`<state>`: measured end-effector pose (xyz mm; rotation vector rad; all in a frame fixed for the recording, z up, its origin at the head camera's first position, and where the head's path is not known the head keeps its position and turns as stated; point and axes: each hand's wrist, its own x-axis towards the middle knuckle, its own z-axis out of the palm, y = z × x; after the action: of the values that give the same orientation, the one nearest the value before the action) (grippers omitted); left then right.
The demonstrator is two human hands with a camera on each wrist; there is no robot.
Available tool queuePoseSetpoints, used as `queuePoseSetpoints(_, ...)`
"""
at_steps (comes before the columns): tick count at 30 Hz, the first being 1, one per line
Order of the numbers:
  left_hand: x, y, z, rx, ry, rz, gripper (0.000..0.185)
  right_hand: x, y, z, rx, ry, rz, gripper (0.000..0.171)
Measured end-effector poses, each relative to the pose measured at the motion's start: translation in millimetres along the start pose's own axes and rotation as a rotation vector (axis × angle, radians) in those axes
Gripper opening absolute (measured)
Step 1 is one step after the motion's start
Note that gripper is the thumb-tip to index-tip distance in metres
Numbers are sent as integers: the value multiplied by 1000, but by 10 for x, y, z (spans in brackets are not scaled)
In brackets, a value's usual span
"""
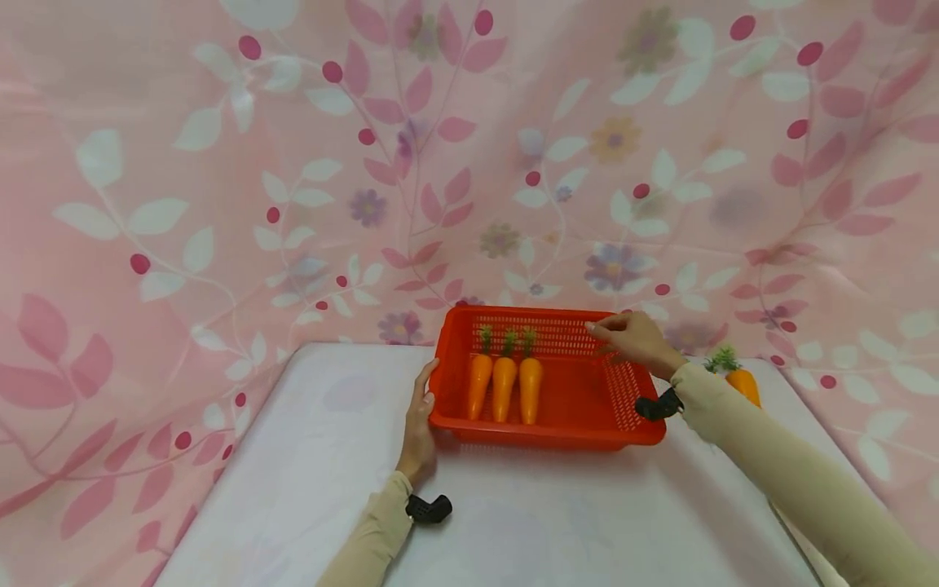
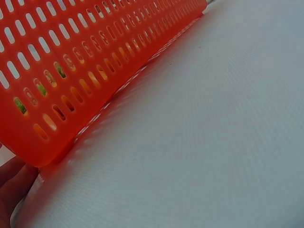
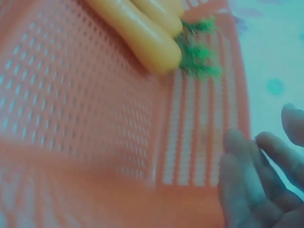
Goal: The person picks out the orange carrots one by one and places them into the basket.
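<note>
A red slotted basket (image 1: 557, 432) stands on the white table (image 1: 513, 522), and three orange carrots (image 1: 504, 387) with green tops lie side by side in its left half. My left hand (image 1: 420, 424) lies flat against the basket's left wall (image 2: 95, 61), its fingers straight along it. My right hand (image 1: 634, 338) hovers over the basket's far right corner with relaxed fingers (image 3: 256, 175) and holds nothing. In the right wrist view the carrots (image 3: 137, 33) lie beyond that hand on the basket floor (image 3: 85, 104).
A fourth carrot (image 1: 742, 383) with a green top lies on the table right of the basket, behind my right forearm. A pink flowered cloth (image 1: 293, 204) hangs behind the table and down both its sides.
</note>
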<state>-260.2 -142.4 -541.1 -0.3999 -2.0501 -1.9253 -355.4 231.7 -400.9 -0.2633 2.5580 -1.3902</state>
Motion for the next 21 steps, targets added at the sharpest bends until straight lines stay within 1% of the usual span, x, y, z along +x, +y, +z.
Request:
queuePoseSetpoints(3,-2,6,-4,-2,-2,0,53,-137,38,-239,46,20,46,66)
queuePoseSetpoints(5,1,11,-4,-12,-6,-1,53,-230,83,-395,51,33,88,70)
queuePoseSetpoints(7,4,21,-6,-22,-8,-7,53,-319,148,-537,10,51,106,72)
queuePoseSetpoints(9,7,34,-11,-25,-6,-12,53,-408,219,-663,-55,65,119,72)
queuePoseSetpoints(13,19,33,-20,-15,-2,-1,53,-573,423,-874,-131,79,167,70)
queuePoseSetpoints(17,20,13,-19,-15,-7,1,53,-711,696,-1033,-222,93,228,71)
queuePoseSetpoints(21,2,-5,-7,-3,-9,-6,53,-864,958,-1129,-367,104,235,67)
